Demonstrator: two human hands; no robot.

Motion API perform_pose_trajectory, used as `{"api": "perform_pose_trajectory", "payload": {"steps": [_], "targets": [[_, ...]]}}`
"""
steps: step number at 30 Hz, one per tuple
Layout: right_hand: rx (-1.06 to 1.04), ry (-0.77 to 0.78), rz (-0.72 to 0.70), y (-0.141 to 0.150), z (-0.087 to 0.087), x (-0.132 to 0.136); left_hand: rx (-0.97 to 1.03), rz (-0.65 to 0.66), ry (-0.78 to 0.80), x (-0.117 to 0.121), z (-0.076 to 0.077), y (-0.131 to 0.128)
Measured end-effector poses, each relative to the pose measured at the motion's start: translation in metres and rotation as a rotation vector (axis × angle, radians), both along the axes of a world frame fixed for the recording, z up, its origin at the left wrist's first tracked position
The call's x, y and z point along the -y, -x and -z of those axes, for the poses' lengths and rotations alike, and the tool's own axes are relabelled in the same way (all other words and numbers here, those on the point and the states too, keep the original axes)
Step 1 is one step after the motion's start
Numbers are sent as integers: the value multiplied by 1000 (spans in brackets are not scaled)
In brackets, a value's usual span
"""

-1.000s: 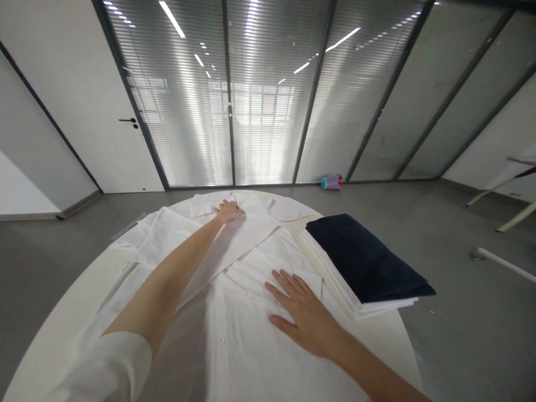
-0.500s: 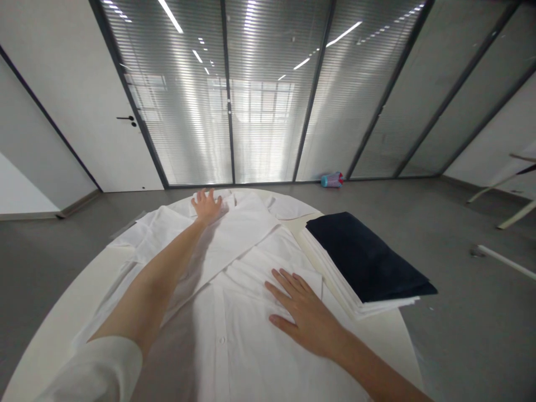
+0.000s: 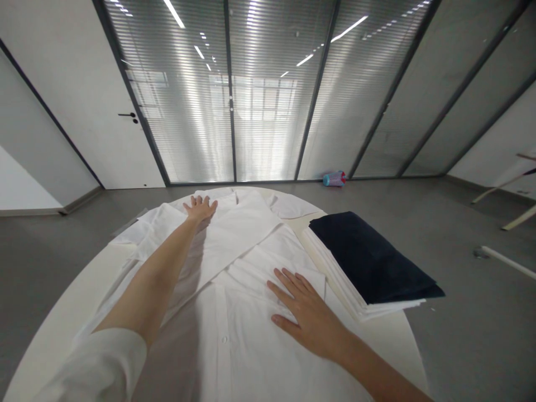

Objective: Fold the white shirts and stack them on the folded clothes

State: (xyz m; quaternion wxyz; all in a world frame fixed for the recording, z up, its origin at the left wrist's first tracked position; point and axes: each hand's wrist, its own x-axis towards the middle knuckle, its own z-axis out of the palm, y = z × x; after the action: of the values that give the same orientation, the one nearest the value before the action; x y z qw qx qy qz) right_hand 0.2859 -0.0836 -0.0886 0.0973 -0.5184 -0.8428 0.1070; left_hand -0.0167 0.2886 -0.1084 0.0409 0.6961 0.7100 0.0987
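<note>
just moved leftward over the far end of the white shirt point(image 3: 247, 304), spread across the tabletop point(image 3: 389, 340), with a wide-fingered, empty left hand point(image 3: 201, 209), likely smoothing; resting nearer with a flat, wide-spread right hand point(image 3: 307, 315), likely steadying.

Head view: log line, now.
left hand: open, at far end of white shirt | right hand: open on shirt, nearer | navy cloth: atop white stack

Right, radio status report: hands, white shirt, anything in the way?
Left hand far, spread open on white fabric; right hand nearer, palm down on white shirt. Shirt lying on table. Dark folded cloth atop white stack at right; blocking neither hand.
</note>
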Motion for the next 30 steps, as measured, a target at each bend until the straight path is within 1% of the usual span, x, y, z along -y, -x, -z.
{"api": "perform_pose_trajectory", "payload": {"steps": [1,3,5,6,8,10,14,16,17,18,20,22,24,25,27,28,30], "targets": [[-2,-4,-1,0,0,0,-4,-1,-13,2,-1,-1],[-13,-13,-4,0,0,0,-18,2,-100,6,-2,-5],[-19,-14,-9,0,0,-1,-35,68,-172,10,-4,-9],[-21,-12,-12,0,1,-1,-41,122,-168,11,-4,-10],[-21,-11,-14,0,0,-1,-41,216,-86,11,-5,-11],[-18,-9,-11,0,0,-1,-30,243,-16,10,-6,-11],[-3,10,-5,0,-2,-2,1,228,-65,14,-12,-10],[3,19,-9,0,-2,-2,12,223,-107,23,-20,-11],[5,21,-11,-1,-1,-3,12,249,-130,31,-26,-11],[7,23,-14,-1,-1,-3,9,306,-153,42,-32,-10],[10,22,-15,-1,-1,-4,8,494,-188,76,-45,-5],[16,22,-17,0,-1,-4,32,707,-183,124,-56,5],[24,25,-22,0,-2,-5,69,870,-110,180,-62,20],[24,25,-26,-1,-2,-5,70,929,-72,210,-63,30],[13,17,-36,-3,-1,-5,52,1000,-31,264,-62,51],[2,7,-39,-5,0,-5,38,1023,-21,288,-60,63],[-25,-25,-44,-12,2,-6,8,1032,-27,328,-57,88]]}}
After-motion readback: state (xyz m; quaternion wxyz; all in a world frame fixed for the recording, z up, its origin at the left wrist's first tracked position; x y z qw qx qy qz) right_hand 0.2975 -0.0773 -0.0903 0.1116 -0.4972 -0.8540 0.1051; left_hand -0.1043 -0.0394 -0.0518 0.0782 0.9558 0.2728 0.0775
